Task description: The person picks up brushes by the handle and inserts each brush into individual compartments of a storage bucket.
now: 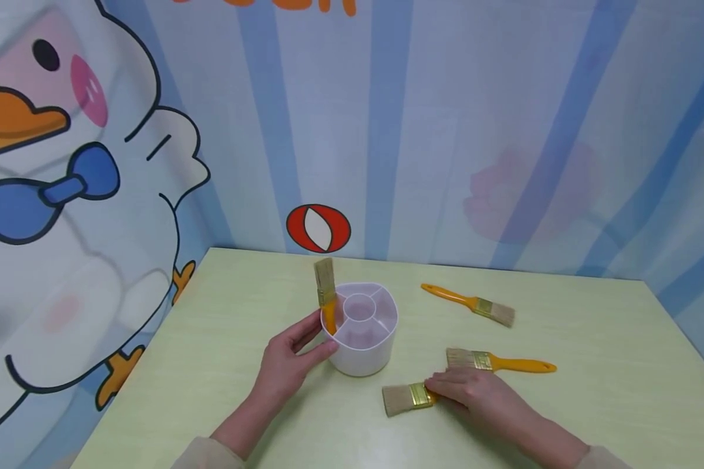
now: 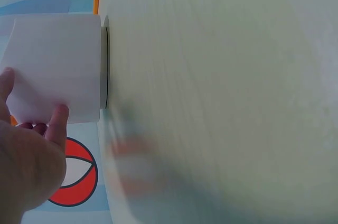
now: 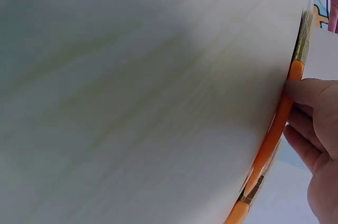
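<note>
A white round divided holder [image 1: 360, 358] stands on the table with one paintbrush [image 1: 326, 293] in its left compartment, bristles up. My left hand [image 1: 285, 365] holds the holder's left side, thumb at the front and fingers round the back; in the left wrist view the fingertips rest on its smooth wall [image 2: 58, 65]. A flat paintbrush [image 1: 407, 398] with pale bristles lies in front of the holder. Around its orange handle [image 3: 274, 123] my right hand [image 1: 481, 397] pinches with thumb and fingers, close over the table.
Just behind the right hand lies another orange-handled paintbrush [image 1: 522, 365], its bristles pointing left. Farther back a third loose paintbrush [image 1: 469, 303] lies at a slant. A printed curtain [image 1: 422, 143] hangs behind the pale table [image 1: 598, 326].
</note>
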{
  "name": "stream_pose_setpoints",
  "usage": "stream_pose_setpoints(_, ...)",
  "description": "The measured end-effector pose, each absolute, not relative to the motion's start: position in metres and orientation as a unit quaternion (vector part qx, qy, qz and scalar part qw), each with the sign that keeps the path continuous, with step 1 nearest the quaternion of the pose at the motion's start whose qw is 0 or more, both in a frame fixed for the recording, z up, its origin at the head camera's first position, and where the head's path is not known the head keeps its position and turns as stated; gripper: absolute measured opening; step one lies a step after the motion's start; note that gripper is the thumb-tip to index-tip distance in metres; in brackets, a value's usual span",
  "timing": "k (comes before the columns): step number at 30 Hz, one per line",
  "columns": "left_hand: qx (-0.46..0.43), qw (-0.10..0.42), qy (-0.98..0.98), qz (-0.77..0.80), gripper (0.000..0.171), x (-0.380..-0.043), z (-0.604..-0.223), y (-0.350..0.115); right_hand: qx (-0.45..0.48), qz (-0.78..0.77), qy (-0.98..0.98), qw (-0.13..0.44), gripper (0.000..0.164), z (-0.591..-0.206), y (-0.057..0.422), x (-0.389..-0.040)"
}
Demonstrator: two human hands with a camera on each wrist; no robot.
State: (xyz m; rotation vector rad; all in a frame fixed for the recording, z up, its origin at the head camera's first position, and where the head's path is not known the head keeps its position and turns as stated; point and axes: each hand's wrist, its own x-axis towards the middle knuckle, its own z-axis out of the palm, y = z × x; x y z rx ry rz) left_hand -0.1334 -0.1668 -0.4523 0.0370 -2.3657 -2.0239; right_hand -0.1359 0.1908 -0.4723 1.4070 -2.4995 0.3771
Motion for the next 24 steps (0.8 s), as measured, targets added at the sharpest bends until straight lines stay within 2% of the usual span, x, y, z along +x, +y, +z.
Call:
stream_pose_setpoints(6, 0.015, 0.013, -0.761, -0.649, 0.066, -0.134, -0.452, -0.166, 0.498, 0.133, -0.844, 0.15, 0.04, -0.472, 0.189, -0.135)
stream_pose_setpoints(17, 0.015, 0.008, -0.755, -0.656, 0.066, -0.133, -0.452, -0.167, 0.398, 0.326, -0.852, 0.092, 0.037, -0.433, 0.175, -0.14)
stream_pose_setpoints(24, 0.017, 0.009, -0.758, -0.652, 0.067, -0.135, -0.454, -0.168, 0.297, 0.485, -0.822, 0.024, 0.029, -0.4, 0.156, -0.154)
